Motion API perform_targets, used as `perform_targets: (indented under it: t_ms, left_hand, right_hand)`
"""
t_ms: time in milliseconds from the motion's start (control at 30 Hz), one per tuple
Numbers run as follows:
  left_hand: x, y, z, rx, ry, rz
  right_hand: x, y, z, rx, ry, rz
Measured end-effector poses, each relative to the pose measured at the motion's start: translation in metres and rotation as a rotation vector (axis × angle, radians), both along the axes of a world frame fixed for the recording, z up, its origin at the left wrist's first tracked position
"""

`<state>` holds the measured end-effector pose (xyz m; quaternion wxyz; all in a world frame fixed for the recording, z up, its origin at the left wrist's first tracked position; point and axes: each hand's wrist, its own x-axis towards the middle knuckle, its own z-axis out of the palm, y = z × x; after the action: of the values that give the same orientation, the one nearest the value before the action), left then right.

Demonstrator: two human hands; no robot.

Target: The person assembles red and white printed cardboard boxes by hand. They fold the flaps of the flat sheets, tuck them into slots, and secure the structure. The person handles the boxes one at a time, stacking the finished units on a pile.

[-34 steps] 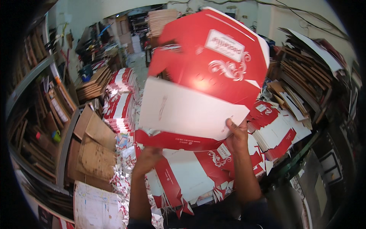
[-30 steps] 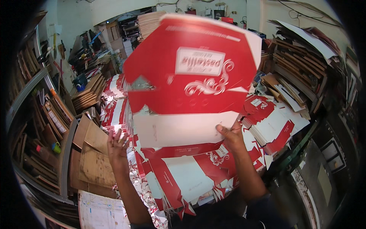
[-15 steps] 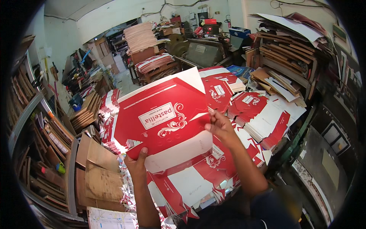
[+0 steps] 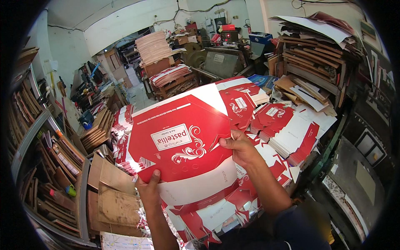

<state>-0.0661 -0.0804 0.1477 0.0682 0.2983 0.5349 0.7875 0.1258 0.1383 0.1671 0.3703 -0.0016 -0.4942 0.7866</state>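
A large red and white printed cardboard sheet [image 4: 175, 112], die-cut like an unfolded box, is held up before me with white trim along its far side. My left hand [image 4: 149, 187] grips its lower left corner, thumb on top. At the sheet's right edge, my right hand [image 4: 241, 148] closes on it, with the thumb pressed on the printed face and the fingers underneath hidden. Beneath it lie more red and white box sheets [image 4: 208, 216], partly covered by the one I hold.
Stacks of similar box sheets [image 4: 287, 133] spread to the right and beyond. Wooden boards [image 4: 118, 200] lean at the left beside a shelf [image 4: 85, 187] packed with boards. A grey machine [image 4: 350, 183] stands at the right. Tall paper stacks [image 4: 153, 48] rise at the back.
My right hand has changed from a loose touch with fingers raised to a firm grip on the sheet's right edge. The sheet has dropped slightly and flattened; my left hand keeps its corner.
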Motion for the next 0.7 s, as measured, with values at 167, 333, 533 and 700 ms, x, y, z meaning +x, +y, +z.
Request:
perform_targets:
  t_ms: [167, 333, 533, 700]
  left_hand:
    - [0.006, -0.013, 0.008, -0.082, 0.123, 0.174]
    - [0.031, -0.035, 0.006, -0.079, 0.343, 0.319]
    - [0.011, -0.040, 0.014, 0.049, 0.167, 0.241]
    - [-0.008, -0.048, 0.003, 0.060, 0.165, 0.188]
  right_hand:
    - [-0.007, -0.023, 0.020, 0.178, -0.058, -0.417]
    - [-0.022, 0.013, -0.010, 0.220, -0.020, -0.801]
    - [-0.003, 0.023, 0.006, 0.039, -0.024, -0.601]
    - [-0.006, 0.004, 0.039, 0.028, -0.006, -0.407]
